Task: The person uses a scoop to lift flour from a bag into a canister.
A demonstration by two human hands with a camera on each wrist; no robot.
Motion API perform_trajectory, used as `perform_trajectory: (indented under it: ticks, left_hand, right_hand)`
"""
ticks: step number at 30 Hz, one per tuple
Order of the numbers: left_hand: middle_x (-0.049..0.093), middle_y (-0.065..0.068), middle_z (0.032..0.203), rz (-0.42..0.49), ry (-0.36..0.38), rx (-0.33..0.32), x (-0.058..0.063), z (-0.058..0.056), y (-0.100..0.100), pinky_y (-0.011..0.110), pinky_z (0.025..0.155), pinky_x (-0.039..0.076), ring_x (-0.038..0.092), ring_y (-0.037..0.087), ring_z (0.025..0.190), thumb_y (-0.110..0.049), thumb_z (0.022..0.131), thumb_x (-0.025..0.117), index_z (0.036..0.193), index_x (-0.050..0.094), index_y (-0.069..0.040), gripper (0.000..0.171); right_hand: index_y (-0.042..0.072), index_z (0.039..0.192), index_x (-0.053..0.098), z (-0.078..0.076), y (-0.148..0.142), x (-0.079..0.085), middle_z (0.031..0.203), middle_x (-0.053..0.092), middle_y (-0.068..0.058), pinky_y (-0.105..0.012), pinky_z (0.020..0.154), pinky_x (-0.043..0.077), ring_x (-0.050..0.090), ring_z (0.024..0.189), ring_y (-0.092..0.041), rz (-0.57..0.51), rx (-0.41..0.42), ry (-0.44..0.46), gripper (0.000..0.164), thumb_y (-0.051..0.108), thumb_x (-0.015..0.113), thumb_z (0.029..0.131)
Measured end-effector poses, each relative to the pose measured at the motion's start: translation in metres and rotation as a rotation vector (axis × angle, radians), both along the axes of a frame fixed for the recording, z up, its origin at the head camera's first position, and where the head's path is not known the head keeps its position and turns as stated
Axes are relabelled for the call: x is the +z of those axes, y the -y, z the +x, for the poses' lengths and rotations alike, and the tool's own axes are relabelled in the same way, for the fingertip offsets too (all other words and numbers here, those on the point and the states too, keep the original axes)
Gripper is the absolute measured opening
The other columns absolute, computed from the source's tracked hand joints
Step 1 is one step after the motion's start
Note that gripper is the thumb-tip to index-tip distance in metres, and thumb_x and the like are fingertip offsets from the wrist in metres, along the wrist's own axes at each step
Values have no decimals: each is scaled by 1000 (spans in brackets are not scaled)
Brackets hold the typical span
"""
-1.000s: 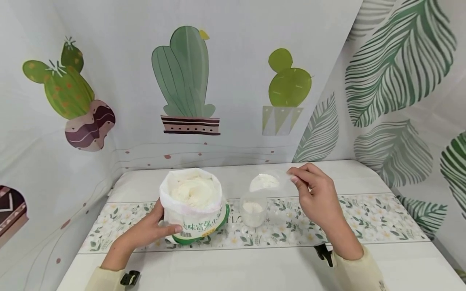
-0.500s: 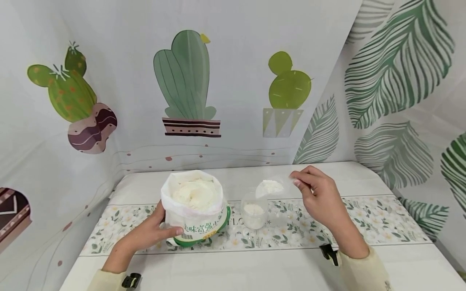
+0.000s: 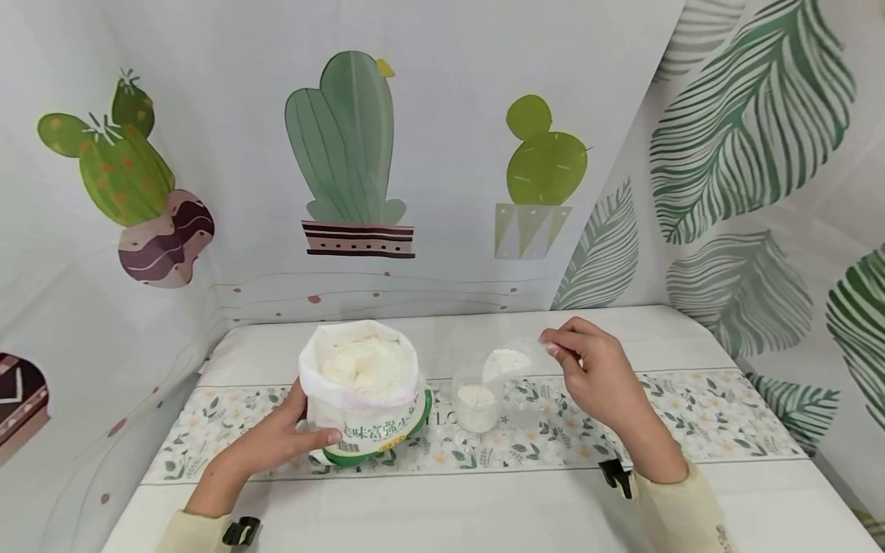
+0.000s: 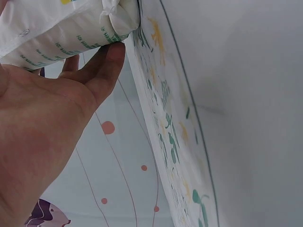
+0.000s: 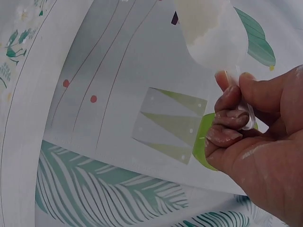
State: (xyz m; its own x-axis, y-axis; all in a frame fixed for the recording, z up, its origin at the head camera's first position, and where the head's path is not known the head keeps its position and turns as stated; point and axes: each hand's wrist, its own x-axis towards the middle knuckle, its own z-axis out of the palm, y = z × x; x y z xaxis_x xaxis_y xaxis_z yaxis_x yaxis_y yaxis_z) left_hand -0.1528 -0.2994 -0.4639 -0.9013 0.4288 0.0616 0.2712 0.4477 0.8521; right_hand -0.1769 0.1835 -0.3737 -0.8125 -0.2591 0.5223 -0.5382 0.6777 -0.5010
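Observation:
In the head view a white bag of flour stands with its mouth rolled open, flour heaped inside. My left hand grips its left side, thumb across the front and fingers curled behind; the left wrist view shows those fingers against the bag's underside. My right hand pinches the handle of a clear plastic scoop between thumb and curled fingers. The scoop carries white flour, its tip tilted down at the rim of a clear cup. Flour partly fills this cup. White dust marks my right fingers.
A green-rimmed round item shows beneath and behind the bag. The table wears a white cloth with a floral band. Behind it hangs a backdrop printed with cacti and leaves.
My right hand has dipped the scoop's tip lower toward the cup, after a small shift right. The flour in the cup looks slightly fuller. My left hand keeps its hold on the bag.

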Motion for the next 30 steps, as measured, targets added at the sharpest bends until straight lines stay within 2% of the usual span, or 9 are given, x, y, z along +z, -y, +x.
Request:
perform_trajectory:
  ticks: [7, 11, 14, 17, 26, 30]
  left_hand:
    - [10, 17, 174, 21, 22, 2, 1, 1, 0, 79, 112, 24, 13, 46, 157, -20, 96, 82, 168, -11, -43, 120]
    - [16, 14, 172, 20, 24, 7, 0, 1, 0, 75, 113, 28, 20, 42, 156, -21, 96, 82, 168, -10, -42, 119]
    - [24, 12, 169, -14, 6, 14, 0, 1, 0, 67, 113, 34, 28, 40, 153, -23, 96, 82, 169, -8, -40, 118]
    - [26, 12, 168, -38, -9, 18, 0, 1, 1, 62, 113, 37, 31, 41, 152, -24, 96, 82, 169, -7, -40, 117]
    - [20, 15, 170, -13, 3, 17, -1, 1, 0, 76, 112, 27, 24, 46, 154, -23, 95, 83, 169, -10, -39, 120]
    - [21, 17, 170, -20, -7, 20, -1, 1, -1, 76, 112, 27, 25, 47, 154, -24, 95, 83, 169, -9, -37, 119]
  right_hand:
    - [2, 112, 81, 0, 2, -2, 93, 62, 4, -25, 60, 42, 47, 70, -9, 25, 22, 12, 20, -6, 70, 99]
    - [0, 112, 81, -1, 3, -2, 92, 61, 4, -25, 60, 41, 47, 70, -9, 30, 28, 13, 19, -7, 70, 98]
    - [0, 112, 81, -2, 4, -3, 92, 62, 3, -25, 60, 42, 47, 69, -9, 30, 32, 7, 19, -7, 70, 98]
    - [1, 112, 81, -2, 5, -4, 92, 62, 3, -25, 60, 42, 47, 70, -8, 26, 38, 10, 19, -7, 70, 97]
    - [1, 112, 81, -4, 12, -11, 94, 63, 1, -25, 61, 45, 47, 68, -6, 50, 83, -14, 21, -8, 70, 97]
    - [1, 114, 80, -4, 15, -12, 96, 64, -1, -26, 61, 45, 47, 69, -6, 79, 87, -29, 21, -8, 69, 98]
